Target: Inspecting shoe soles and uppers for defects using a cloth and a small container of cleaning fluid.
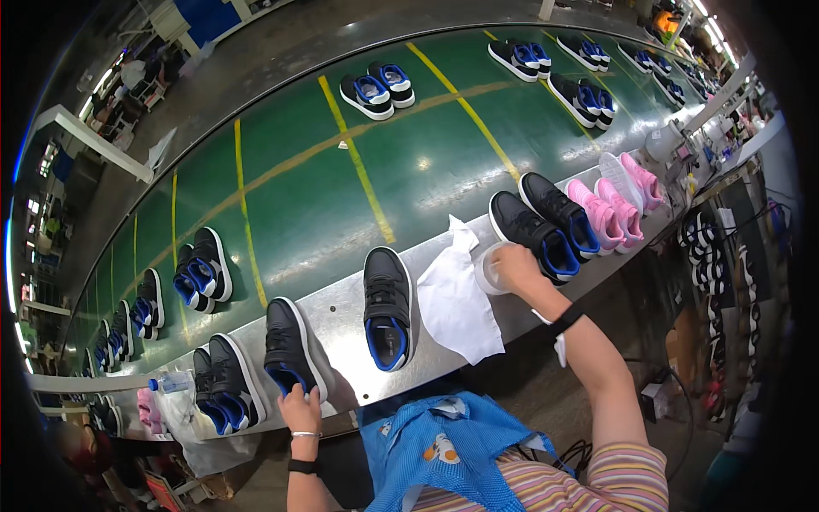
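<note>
My left hand (301, 411) is closed on the heel of a black sneaker (287, 334) with a blue lining, which rests on the metal ledge. Its toe points away from me. My right hand (517, 268) dips its bent fingers into a small translucent cup (489, 271); what they pinch, if anything, is hidden. Between my hands another black sneaker (388, 294) stands by itself. A white cloth (456, 299) lies spread just left of the cup. Beyond my right hand is a pair of black sneakers (539, 224), close to the cup.
The metal ledge (345, 363) runs along a green belt (307, 200) marked with yellow lines and carrying several pairs of sneakers. Pink shoes (604, 209) stand at the ledge's right. Black sneakers (227, 380) and a plastic bottle (173, 381) are on the left.
</note>
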### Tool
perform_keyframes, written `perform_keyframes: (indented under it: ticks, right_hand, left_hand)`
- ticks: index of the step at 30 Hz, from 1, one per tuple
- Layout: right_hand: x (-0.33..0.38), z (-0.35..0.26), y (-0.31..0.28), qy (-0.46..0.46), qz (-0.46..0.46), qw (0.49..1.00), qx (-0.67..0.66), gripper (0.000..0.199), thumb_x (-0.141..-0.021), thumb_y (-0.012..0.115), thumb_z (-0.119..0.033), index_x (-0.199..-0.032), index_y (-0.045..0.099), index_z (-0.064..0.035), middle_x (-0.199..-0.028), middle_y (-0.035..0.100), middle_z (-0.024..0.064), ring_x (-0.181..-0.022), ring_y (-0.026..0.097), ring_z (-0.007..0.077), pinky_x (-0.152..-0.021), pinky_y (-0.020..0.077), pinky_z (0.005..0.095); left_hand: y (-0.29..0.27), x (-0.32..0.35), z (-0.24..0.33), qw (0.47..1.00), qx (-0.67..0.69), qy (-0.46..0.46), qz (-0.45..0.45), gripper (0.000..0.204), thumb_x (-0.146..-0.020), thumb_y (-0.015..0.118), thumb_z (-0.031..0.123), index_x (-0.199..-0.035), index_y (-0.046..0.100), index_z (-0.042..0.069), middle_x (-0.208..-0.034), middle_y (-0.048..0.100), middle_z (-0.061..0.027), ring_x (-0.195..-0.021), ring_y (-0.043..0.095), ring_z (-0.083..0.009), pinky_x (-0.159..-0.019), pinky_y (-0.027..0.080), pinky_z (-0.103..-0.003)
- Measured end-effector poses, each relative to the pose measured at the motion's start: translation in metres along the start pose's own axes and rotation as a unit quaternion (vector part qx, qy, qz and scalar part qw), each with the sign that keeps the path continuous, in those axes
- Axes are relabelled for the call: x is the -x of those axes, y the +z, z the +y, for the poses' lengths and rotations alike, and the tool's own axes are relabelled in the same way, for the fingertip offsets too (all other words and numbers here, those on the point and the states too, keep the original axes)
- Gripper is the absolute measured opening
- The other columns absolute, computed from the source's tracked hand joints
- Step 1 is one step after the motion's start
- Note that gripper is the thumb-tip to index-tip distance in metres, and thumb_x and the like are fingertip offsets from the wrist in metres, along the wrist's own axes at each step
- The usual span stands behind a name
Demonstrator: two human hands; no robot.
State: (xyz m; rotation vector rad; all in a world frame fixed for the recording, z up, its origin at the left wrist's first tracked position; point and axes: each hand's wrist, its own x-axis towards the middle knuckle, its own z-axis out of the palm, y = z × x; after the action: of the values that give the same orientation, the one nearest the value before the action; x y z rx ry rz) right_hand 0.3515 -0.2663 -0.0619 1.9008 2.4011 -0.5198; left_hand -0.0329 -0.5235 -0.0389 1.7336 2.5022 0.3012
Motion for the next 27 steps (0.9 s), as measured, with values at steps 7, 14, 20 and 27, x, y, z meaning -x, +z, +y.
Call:
perform_keyframes:
  ticks: [7, 14, 20, 27]
  right_hand:
    - [0.027, -0.01, -0.025, -0.109, 0.222, 0.962, -0.115, 0.008, -0.072, 0.052, -0.007, -0.077, 0.059, -0.0081, -0.076, 0.053, 0.0127, -0.071, 0.055, 0.0314, -0.061, 0.0453, 0.0389]
    - [0.032, -0.011, -0.029, -0.152, 0.168, 0.97, -0.085, 0.017, -0.072, 0.051, 0.001, -0.086, 0.058, -0.0055, -0.084, 0.051, 0.0127, -0.078, 0.054, 0.0321, -0.066, 0.0438, 0.0363]
    - [0.04, -0.029, -0.029, -0.121, 0.132, 0.98, -0.087, 0.026, -0.073, 0.049, 0.004, -0.095, 0.057, -0.0082, -0.085, 0.05, 0.0139, -0.077, 0.053, 0.0324, -0.068, 0.043, 0.0372]
    - [0.045, -0.018, -0.035, -0.133, 0.212, 0.961, -0.118, 0.019, -0.072, 0.048, 0.005, -0.088, 0.055, -0.0026, -0.083, 0.05, 0.0158, -0.078, 0.052, 0.0338, -0.067, 0.0417, 0.0378]
  left_hand:
    - [-0.032, 0.026, 0.01, 0.857, 0.449, -0.25, 0.02, 0.026, -0.076, 0.062, 0.015, -0.062, 0.043, 0.004, -0.058, 0.037, 0.0012, -0.056, 0.032, -0.0077, -0.048, 0.029, -0.025]
    - [-0.021, 0.041, 0.03, 0.61, 0.728, -0.313, -0.008, 0.014, -0.079, 0.057, 0.008, -0.089, 0.057, -0.002, -0.085, 0.057, -0.0007, -0.075, 0.05, -0.0054, -0.07, 0.04, -0.019]
    - [-0.016, 0.049, 0.02, 0.609, 0.727, -0.316, -0.022, 0.019, -0.08, 0.056, 0.008, -0.095, 0.056, -0.004, -0.089, 0.059, -0.0043, -0.077, 0.053, -0.0079, -0.071, 0.042, -0.021]
    - [-0.02, 0.049, 0.02, 0.593, 0.742, -0.311, -0.026, 0.021, -0.082, 0.055, 0.01, -0.097, 0.055, -0.004, -0.091, 0.059, -0.0047, -0.079, 0.054, -0.0089, -0.072, 0.043, -0.022]
